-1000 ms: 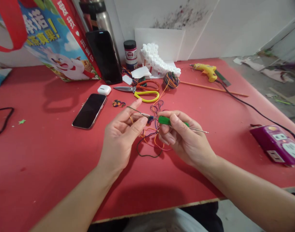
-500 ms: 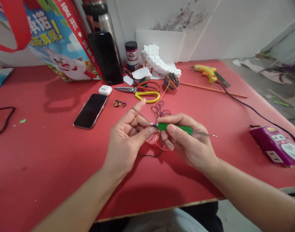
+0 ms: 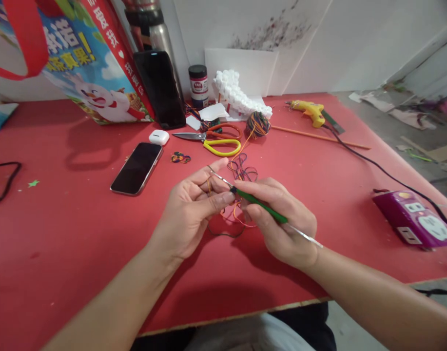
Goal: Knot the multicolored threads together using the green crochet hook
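Yarn (image 3: 241, 169) in loose, many-coloured loops trails over the red surface (image 3: 99, 273) beneath and just beyond your left grip (image 3: 190, 207) and right grip (image 3: 287, 222). With thumb and fingers, your left grip pinches a small dark blue stitched piece (image 3: 233, 190), the yarn looped across its raised fingers. Your right grip clasps a green-handled hook (image 3: 263, 206) much like a pen; one slim metal end slants up to the left grip's index finger, while the other juts out past the right grip's palm toward the wrist. Whether the hook's tip has caught a strand is too small to tell.

Beyond both grips, a ball of yarn (image 3: 258, 125) feeds an orange strand down to the loops, just beside scissors (image 3: 223, 147) with one yellow and one orange handle. Nearer the left grip, ahead of its knuckles, lies a multicoloured stitched scrap (image 3: 180, 157). Left of that grip, a phone (image 3: 137, 168) lies flat near a white case (image 3: 159, 137). Well to the right of your right grip stands a purple socket block (image 3: 415, 219); farther ahead, a yellow glue gun (image 3: 311, 111) rests beyond a slender stick (image 3: 321, 137).
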The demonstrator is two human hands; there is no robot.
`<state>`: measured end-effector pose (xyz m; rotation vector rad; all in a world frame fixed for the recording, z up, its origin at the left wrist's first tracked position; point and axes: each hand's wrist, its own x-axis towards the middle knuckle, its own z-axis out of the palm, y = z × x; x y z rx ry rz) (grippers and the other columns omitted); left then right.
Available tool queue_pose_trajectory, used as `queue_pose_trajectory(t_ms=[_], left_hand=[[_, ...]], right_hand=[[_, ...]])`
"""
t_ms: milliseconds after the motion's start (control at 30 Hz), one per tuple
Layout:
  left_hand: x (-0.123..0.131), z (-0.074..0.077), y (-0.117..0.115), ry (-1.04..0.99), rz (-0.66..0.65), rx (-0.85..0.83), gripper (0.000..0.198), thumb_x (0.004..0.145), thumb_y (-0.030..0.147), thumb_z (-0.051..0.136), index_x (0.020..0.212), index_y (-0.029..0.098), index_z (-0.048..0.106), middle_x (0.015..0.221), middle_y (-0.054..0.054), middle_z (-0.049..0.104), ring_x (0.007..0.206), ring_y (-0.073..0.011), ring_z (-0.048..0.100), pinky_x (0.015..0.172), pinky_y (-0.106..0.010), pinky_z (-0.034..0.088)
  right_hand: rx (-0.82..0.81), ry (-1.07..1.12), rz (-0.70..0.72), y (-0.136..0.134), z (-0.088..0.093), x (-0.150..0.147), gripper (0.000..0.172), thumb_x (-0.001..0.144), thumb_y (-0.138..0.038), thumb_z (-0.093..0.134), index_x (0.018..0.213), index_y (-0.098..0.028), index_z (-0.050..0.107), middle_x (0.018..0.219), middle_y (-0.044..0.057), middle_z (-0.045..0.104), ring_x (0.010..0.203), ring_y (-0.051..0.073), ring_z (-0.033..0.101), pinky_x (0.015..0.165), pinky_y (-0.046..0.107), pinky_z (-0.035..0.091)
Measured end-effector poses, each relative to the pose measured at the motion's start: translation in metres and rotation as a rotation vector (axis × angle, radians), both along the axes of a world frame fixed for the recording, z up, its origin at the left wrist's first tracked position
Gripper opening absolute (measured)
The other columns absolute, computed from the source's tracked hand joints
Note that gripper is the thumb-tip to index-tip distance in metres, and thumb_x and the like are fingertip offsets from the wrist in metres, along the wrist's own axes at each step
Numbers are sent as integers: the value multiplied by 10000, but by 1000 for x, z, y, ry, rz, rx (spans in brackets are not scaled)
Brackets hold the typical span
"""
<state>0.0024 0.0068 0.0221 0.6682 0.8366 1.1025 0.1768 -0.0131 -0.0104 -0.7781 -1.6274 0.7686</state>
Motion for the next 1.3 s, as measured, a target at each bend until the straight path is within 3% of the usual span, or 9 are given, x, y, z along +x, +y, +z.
queue_pose_trajectory(t_ms=[167, 267, 400, 500, 700, 1100, 1300], left_hand=[[-18, 4, 7, 97, -114, 80, 537, 685, 90, 937, 1197, 169, 794, 714, 35, 706, 664, -102, 689, 710, -208, 575], [-21, 7, 6, 186, -186, 122, 692, 692, 99, 936, 1349, 173, 732, 718, 39, 707, 641, -109, 681, 674, -219, 572], [-19, 12, 0, 329, -323, 152, 757, 789, 113, 867, 1501, 158, 614, 733, 38, 707, 680, -109, 678, 705, -225, 571], [-16, 14, -3, 418, -385, 203, 666, 856, 114, 786, 1498, 153, 612, 755, 40, 693, 705, -96, 665, 704, -211, 549], [-15, 13, -6, 428, -411, 187, 781, 846, 76, 735, 1586, 141, 494, 824, 31, 706, 717, -97, 674, 647, -201, 532], [-8, 17, -5, 477, -384, 91, 801, 826, 31, 679, 1589, 22, 435, 772, 29, 676, 660, -101, 656, 551, -187, 494], [-10, 14, -5, 491, -414, 161, 751, 847, 61, 657, 1570, 13, 457, 759, 20, 677, 684, -109, 638, 561, -198, 482]], right_hand=[[-532, 424, 308, 8, 1, 5, 195, 1012, -350, 707, 1145, -279, 831, 797, 26, 728, 583, 128, 606, 550, 282, 512], [-689, 533, 417, 16, 6, 9, 168, 931, -359, 792, 989, -215, 857, 637, 3, 662, 475, 88, 482, 466, 239, 405], [-814, 481, 542, 30, 8, 22, 232, 876, -361, 820, 853, -131, 841, 511, -21, 550, 418, 53, 327, 415, 207, 254], [-844, 404, 581, 38, 6, 32, 269, 846, -370, 841, 826, -103, 825, 511, -19, 531, 415, 51, 334, 400, 193, 194], [-794, 372, 545, 42, 6, 41, 227, 838, -335, 843, 815, -109, 837, 496, -15, 518, 408, 54, 328, 399, 213, 125], [-707, 246, 456, 46, 13, 48, 177, 844, -311, 846, 781, -145, 845, 462, -49, 433, 393, 48, 284, 402, 246, 151], [-686, 180, 441, 46, 14, 50, 208, 848, -346, 849, 792, -146, 848, 487, -17, 531, 401, 55, 313, 391, 248, 163]])
